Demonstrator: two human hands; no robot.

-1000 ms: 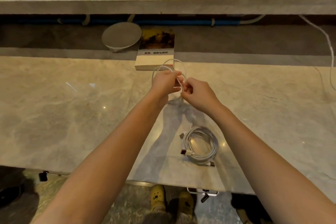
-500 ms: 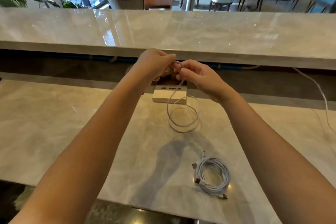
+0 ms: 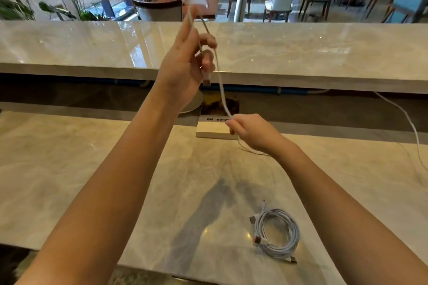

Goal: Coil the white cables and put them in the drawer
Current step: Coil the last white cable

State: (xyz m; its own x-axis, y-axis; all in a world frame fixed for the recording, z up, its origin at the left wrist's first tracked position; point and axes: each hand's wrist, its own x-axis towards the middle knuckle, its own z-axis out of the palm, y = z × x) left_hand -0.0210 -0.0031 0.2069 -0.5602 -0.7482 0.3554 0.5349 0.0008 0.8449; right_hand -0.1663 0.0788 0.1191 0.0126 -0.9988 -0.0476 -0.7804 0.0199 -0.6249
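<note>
Under the right hand (image 3: pixel 252 133) the white cable (image 3: pixel 221 85) is barely visible

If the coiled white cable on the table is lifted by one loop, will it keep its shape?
Probably not: no tie shows on the coiled cable and its plugs lie loose, so loops may spill. Likely floppy, like the held cable.

You can't follow the white cable (image 3: pixel 221 85) where it smears into blur above your left hand (image 3: pixel 185 62) or vanishes inside your right hand's (image 3: pixel 252 133) pinch, your left wrist covers most of the grey disc (image 3: pixel 195 103) at the counter's (image 3: pixel 69 157) far edge, and the book's (image 3: pixel 215 127) title is too small to read.
</note>
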